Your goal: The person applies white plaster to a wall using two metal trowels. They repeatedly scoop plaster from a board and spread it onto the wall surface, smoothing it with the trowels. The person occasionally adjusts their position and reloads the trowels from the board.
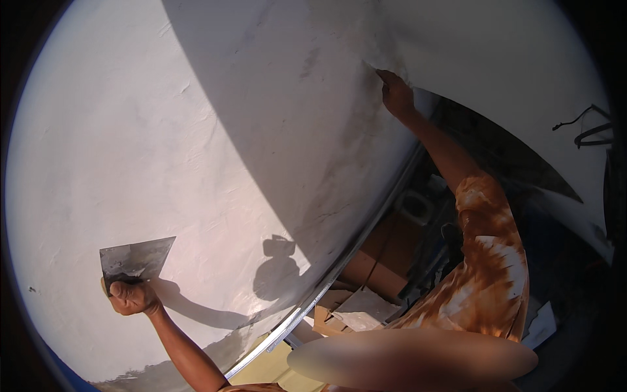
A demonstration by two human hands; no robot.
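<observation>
A large white plastered wall (pixel 150 163) fills most of the view. At the lower left, my left hand (pixel 134 298) grips a wide putty knife (pixel 136 259) by its handle, thumb on top. Grey smears of filler coat its broad, flared blade, held up before the wall. My right hand (pixel 398 97) reaches to the upper right, fingers closed around the handle of a narrow-looking putty knife (pixel 371 66). That blade shows nearly edge-on at the wall, next to a darker, damp-looking grey band of filler (pixel 356 134). How much filler it carries is too small to tell.
A pale metal trim strip (pixel 302 311) edges the wall along its lower right. Beyond it lie cardboard boxes (pixel 379 251) and other clutter in shadow. Another white surface (pixel 509 52) rises at the upper right, with dark cables (pixel 593 134) hanging there. Sunlight casts my shadow onto the wall.
</observation>
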